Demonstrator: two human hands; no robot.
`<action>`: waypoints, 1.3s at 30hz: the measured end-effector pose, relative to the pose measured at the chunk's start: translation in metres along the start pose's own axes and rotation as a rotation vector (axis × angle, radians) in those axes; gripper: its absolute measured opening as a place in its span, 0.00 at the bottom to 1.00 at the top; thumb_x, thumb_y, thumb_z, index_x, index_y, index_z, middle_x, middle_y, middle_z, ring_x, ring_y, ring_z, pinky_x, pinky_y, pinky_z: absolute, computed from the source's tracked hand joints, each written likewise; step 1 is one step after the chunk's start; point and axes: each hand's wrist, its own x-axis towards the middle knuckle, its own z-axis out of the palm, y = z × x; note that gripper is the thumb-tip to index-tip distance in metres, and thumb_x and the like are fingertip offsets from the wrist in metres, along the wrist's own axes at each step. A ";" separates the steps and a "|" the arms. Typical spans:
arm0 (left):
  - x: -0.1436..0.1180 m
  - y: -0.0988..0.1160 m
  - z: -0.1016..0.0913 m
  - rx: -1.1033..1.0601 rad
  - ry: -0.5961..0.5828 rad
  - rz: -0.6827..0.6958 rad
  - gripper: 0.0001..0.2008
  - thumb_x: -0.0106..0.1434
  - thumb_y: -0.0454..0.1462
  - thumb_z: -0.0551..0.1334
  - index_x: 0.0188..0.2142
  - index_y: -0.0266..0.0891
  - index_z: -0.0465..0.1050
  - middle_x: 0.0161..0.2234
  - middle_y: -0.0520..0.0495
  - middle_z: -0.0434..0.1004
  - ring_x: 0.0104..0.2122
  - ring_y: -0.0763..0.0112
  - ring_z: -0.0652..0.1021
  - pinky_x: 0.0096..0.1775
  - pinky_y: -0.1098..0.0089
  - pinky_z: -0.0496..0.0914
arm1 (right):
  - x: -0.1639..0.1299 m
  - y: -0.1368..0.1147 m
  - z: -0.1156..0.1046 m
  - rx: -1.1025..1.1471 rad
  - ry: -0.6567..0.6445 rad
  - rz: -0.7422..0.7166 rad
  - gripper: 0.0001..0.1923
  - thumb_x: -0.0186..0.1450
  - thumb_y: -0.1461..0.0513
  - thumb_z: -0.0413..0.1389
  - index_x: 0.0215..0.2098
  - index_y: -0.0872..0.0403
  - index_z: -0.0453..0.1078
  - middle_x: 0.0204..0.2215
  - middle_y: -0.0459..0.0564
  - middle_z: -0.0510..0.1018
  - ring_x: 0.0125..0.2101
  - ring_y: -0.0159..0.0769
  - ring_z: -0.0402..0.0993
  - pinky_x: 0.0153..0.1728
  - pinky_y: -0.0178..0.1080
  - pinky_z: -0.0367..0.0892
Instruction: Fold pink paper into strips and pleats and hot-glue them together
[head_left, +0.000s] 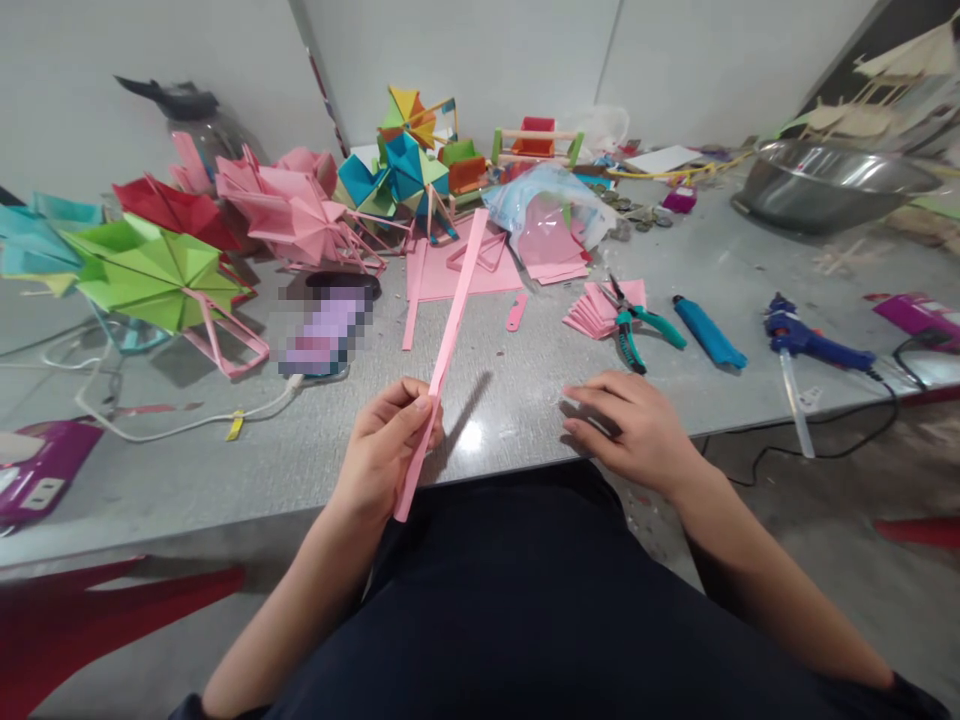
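The left hand (394, 435) pinched the lower part of a long, narrow pink paper strip (459, 300) between thumb and fingers, the strip slanting up over the grey metal table (525, 375) and crossing in front of a flat pink paper sheet (496, 282). The right hand (630, 425), thumb and forefinger parted around nothing visible, was near the front edge, closest to the teal-handled pliers (625, 322) lying partly across fanned pink paper pieces (587, 312).

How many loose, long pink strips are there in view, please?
2: one strip in the left hand, and a second strip lying partly over the pink sheet; others may be hidden.
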 end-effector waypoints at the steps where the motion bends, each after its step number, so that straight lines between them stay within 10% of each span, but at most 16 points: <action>1: 0.000 0.000 0.000 0.002 0.001 0.004 0.12 0.61 0.41 0.74 0.31 0.40 0.74 0.23 0.53 0.68 0.23 0.76 0.68 0.26 0.72 0.60 | 0.000 0.000 0.001 -0.004 -0.004 0.020 0.24 0.78 0.45 0.54 0.57 0.51 0.81 0.44 0.58 0.81 0.44 0.50 0.78 0.47 0.53 0.73; 9: 0.000 0.000 -0.001 -0.025 -0.010 0.017 0.12 0.60 0.40 0.75 0.31 0.39 0.75 0.25 0.52 0.70 0.23 0.77 0.68 0.28 0.73 0.61 | 0.002 -0.004 -0.002 -0.003 -0.163 -0.006 0.28 0.78 0.40 0.51 0.58 0.48 0.81 0.54 0.60 0.79 0.52 0.55 0.74 0.55 0.60 0.70; 20: 0.002 -0.004 -0.004 -0.042 -0.034 0.020 0.12 0.62 0.40 0.75 0.31 0.39 0.74 0.24 0.53 0.69 0.23 0.77 0.68 0.28 0.74 0.61 | 0.000 0.004 0.004 0.115 0.055 0.030 0.20 0.78 0.46 0.57 0.50 0.49 0.82 0.46 0.57 0.80 0.48 0.50 0.77 0.52 0.56 0.73; 39: 0.002 -0.003 -0.003 -0.030 -0.025 0.040 0.11 0.62 0.40 0.74 0.31 0.39 0.75 0.25 0.52 0.71 0.23 0.77 0.68 0.27 0.74 0.62 | 0.001 -0.002 0.006 0.016 0.005 0.017 0.23 0.78 0.44 0.56 0.56 0.50 0.81 0.53 0.59 0.81 0.53 0.53 0.78 0.53 0.57 0.70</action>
